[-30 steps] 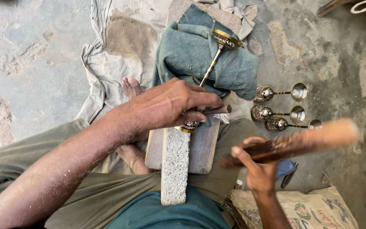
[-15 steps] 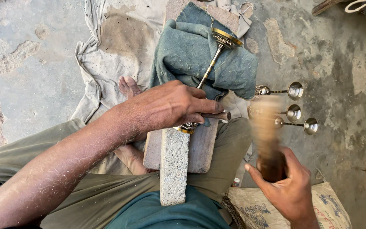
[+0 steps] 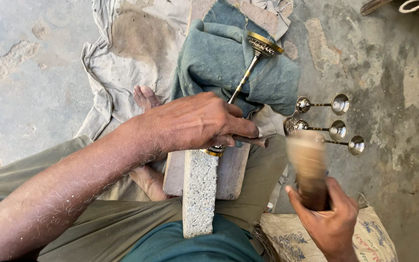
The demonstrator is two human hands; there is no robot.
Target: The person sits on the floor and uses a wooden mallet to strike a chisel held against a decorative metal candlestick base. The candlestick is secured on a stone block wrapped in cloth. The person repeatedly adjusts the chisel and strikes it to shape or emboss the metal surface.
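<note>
The left hand was clenched over a thin metal punch, whose tip projected to the right past the fingertips, and pressed down on the lower end of a brass goblet. The goblet's gold rim showed just below the hand, at the top of a rough grey stone bar. The bar lay along a flat wooden block resting on the person's lap. The goblet's slim stem ran up and right from under the hand, across a folded teal cloth, ending in an ornate round foot. The right hand grasped the dark handle of a wooden mallet, head upward and motion-blurred, just right of the punch. Three similar small goblets lay side by side on the concrete floor beyond the mallet. A bare foot rested on a pale sheet spread on the floor.
</note>
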